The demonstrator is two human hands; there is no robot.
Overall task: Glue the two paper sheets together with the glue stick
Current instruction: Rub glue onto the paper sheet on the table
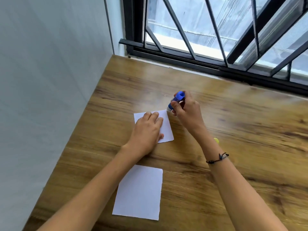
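Pinning the far white paper sheet (166,129) flat on the wooden table (233,130) under the left hand (146,130), fingers straight, lets the right hand (186,110), curled round the blue glue stick (177,99) at the sheet's far corner, stroke evenly towards the edges, while the near white paper sheet (140,192) waits apart.

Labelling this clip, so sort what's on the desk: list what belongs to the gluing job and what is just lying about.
In the job:
far paper sheet, pressed by left hand
near paper sheet
glue stick, gripped by right hand

Lying about:
small yellow thing, half hidden by the right forearm

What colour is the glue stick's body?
Blue; the glue stick shows in the head view, gripped by the right hand.
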